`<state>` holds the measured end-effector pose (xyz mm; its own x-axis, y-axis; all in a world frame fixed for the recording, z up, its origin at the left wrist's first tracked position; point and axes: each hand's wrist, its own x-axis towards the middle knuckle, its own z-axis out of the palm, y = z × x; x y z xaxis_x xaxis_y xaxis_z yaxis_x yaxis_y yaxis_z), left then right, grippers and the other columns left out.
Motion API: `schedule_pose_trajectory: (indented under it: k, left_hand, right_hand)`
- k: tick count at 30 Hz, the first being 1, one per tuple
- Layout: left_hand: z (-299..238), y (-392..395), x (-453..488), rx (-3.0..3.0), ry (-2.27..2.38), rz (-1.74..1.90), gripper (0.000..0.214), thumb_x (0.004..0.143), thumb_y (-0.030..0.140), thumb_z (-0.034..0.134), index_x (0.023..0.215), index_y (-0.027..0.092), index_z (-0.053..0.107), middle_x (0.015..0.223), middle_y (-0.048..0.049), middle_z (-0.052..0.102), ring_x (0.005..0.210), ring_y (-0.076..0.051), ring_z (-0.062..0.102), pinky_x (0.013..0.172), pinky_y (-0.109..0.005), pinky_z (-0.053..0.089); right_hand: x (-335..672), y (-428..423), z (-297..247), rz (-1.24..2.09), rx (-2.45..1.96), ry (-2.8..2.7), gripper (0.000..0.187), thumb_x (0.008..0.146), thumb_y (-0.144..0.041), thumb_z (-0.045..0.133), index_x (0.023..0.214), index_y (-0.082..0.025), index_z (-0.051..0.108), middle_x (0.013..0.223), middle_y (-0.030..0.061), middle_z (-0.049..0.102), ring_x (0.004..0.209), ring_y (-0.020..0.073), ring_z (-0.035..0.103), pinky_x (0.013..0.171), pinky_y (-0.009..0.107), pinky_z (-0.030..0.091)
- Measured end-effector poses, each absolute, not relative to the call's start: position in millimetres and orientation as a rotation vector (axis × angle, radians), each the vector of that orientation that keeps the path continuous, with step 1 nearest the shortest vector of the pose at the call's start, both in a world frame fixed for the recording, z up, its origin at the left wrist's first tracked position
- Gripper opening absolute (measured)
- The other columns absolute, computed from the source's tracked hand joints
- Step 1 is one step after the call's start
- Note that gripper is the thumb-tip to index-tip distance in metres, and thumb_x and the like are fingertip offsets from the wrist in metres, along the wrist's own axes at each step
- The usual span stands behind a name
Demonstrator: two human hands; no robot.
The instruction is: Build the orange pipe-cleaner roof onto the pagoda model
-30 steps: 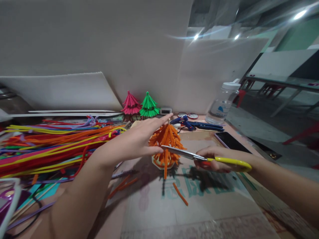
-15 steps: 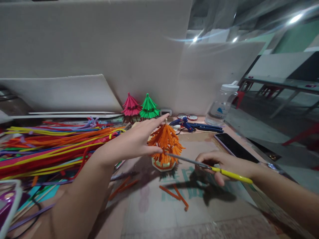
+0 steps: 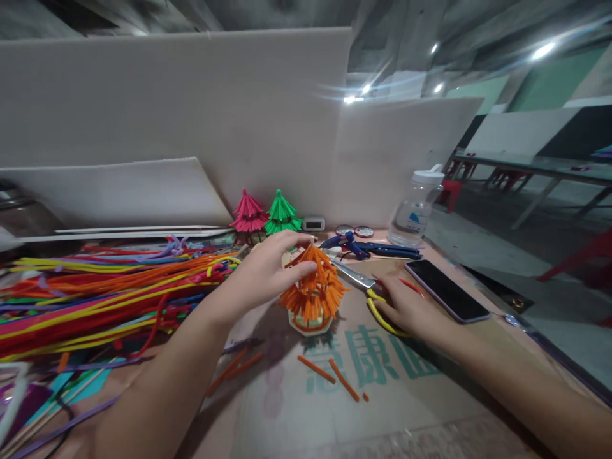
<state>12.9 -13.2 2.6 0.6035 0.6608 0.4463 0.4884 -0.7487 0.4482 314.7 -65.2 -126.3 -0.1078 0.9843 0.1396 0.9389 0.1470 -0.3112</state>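
Three fringed trees (image 3: pixel 313 290) (image 3: pixel 249 215) (image 3: pixel 282 213), one scissors (image 3: pixel 368 287)

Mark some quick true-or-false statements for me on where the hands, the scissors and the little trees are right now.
1. The left hand grips the top of the orange pipe-cleaner tree. True.
2. The yellow-handled metal scissors are raised and cutting the tree. False: they lie on the printed cardboard sheet to the right of the tree, with the right hand on their handles.
3. The black flat phone lies just right of the right hand. True.
4. The pink pipe-cleaner tree and the green pipe-cleaner tree stand nearer the camera than the orange one. False: they stand behind it, by the white board.
5. Short cut orange pieces lie on the cardboard in front of the orange tree. True.
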Motion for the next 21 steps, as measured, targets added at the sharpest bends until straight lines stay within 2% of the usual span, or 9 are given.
schedule_pose_trajectory:
  k: [5, 11, 15, 18, 21]
  left_hand:
    - [1, -13, 14, 2.516, 0.964, 0.878, 0.036, 0.088, 0.044, 0.064, 0.115, 0.021, 0.065, 0.122, -0.0073, 0.068, 0.114, -0.025, 0.063, 0.102, -0.038, 0.047]
    - [4, -15, 17, 2.479, 0.946, 0.939, 0.029, 0.093, 0.041, 0.057, 0.107, 0.018, 0.069, 0.115, -0.0073, 0.071, 0.109, -0.023, 0.064, 0.098, -0.035, 0.047]
    - [3, -15, 20, 2.445, 0.981, 1.002, 0.026, 0.092, 0.040, 0.059, 0.101, 0.019, 0.071, 0.110, -0.0070, 0.072, 0.104, -0.022, 0.066, 0.096, -0.034, 0.048]
    - [2, -14, 21, 2.410, 1.007, 1.046, 0.025, 0.091, 0.039, 0.060, 0.098, 0.018, 0.072, 0.108, -0.0064, 0.073, 0.101, -0.021, 0.067, 0.094, -0.032, 0.048]
    - [1, -13, 21, 2.384, 1.020, 1.077, 0.026, 0.092, 0.040, 0.060, 0.099, 0.019, 0.072, 0.107, -0.0060, 0.074, 0.100, -0.021, 0.067, 0.095, -0.032, 0.048]
  right_hand:
    - [311, -69, -128, 0.144, -1.847, -2.203, 0.047, 0.093, -0.027, 0.047, 0.136, -0.007, 0.054, 0.124, 0.0224, 0.062, 0.111, 0.0306, 0.060, 0.094, 0.038, 0.045]
    - [310, -67, -121, 0.090, -1.867, -2.264, 0.047, 0.094, -0.027, 0.047, 0.136, -0.009, 0.057, 0.111, 0.0211, 0.064, 0.100, 0.0312, 0.062, 0.088, 0.039, 0.046]
    - [304, -72, -101, 0.046, -1.821, -2.327, 0.033, 0.093, -0.026, 0.051, 0.116, -0.010, 0.068, 0.105, 0.0192, 0.063, 0.097, 0.0299, 0.060, 0.086, 0.039, 0.044]
    - [284, -91, -82, 0.313, -1.687, -2.349, 0.023, 0.094, -0.032, 0.053, 0.091, -0.016, 0.071, 0.094, 0.0114, 0.066, 0.088, 0.0234, 0.061, 0.078, 0.033, 0.043]
    - [256, -117, -72, 0.713, -1.616, -2.339, 0.025, 0.088, -0.044, 0.065, 0.091, -0.020, 0.068, 0.086, 0.0046, 0.068, 0.075, 0.0188, 0.061, 0.066, 0.028, 0.041]
